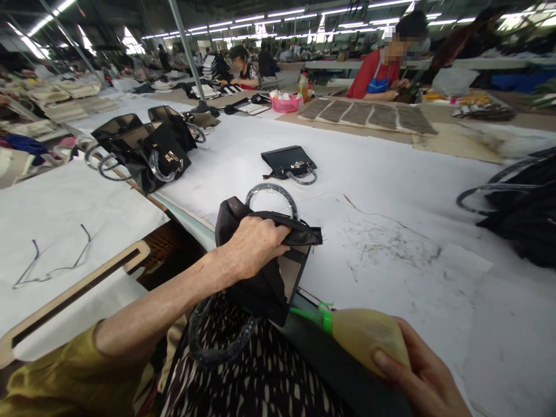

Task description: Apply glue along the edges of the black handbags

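Note:
My left hand (256, 246) is closed on the edge of a black handbag (260, 289), with the fingers curled over its folded top. The bag tilts at the table's near edge, its mouth partly spread and a tan lining showing. One plastic-wrapped ring handle (271, 188) stands up behind the hand; the other hangs toward my lap. In my right hand (412, 365) is a yellowish squeeze bottle (369, 336) with a green nozzle. Its thin tip points left at the bag's lower side; whether it touches the bag I cannot tell.
A small black handbag (289, 162) lies farther back on the white tabletop (391, 191), near loose threads. Several black bags (143, 145) stand at the left, more black material (525, 208) at the right. Eyeglasses (52, 272) lie left. A person in red (369, 75) sits across.

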The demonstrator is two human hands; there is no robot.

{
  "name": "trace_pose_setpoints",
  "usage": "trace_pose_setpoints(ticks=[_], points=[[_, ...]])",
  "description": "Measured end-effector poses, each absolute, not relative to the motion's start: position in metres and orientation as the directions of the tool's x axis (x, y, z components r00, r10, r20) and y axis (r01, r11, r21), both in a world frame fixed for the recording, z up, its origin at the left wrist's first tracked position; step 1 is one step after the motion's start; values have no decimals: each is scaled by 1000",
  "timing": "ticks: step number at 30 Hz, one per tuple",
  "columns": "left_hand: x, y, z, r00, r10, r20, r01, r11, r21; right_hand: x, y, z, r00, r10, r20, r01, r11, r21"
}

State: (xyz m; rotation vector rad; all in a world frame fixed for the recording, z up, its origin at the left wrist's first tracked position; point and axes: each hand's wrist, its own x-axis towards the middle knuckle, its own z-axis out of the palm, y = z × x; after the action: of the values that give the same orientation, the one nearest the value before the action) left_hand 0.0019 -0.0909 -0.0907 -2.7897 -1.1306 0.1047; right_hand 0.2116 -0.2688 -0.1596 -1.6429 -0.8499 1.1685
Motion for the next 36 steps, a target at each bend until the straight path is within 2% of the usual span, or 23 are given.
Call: trace_pose_setpoints(ticks=[4,8,12,20,29,32,36], points=[[1,-90,-89,714,700,-16,691,-708,-146,222,-249,-168,318,925,-207,165,-269,-949],[-1,-87,-91,723,691,2,685,-717,-129,233,-233,-183,248,951,-188,223,-244,-944],[-3,-86,-92,732,681,14,677,-726,-120,238,-221,-194,271,955,-122,314,-207,-927],[-2,-85,-88,729,685,-1,681,-724,-112,233,-207,-189,287,958,4,432,-125,-893],[0,-83,-86,745,667,12,663,-738,-124,232,-197,-187,334,934,126,588,-103,-802],[-1,-82,-88,751,660,29,658,-742,-127,232,-196,-186,355,929,103,583,-134,-801],[-2,-81,-90,755,655,36,654,-747,-123,232,-201,-186,354,931,-87,400,-235,-886]])
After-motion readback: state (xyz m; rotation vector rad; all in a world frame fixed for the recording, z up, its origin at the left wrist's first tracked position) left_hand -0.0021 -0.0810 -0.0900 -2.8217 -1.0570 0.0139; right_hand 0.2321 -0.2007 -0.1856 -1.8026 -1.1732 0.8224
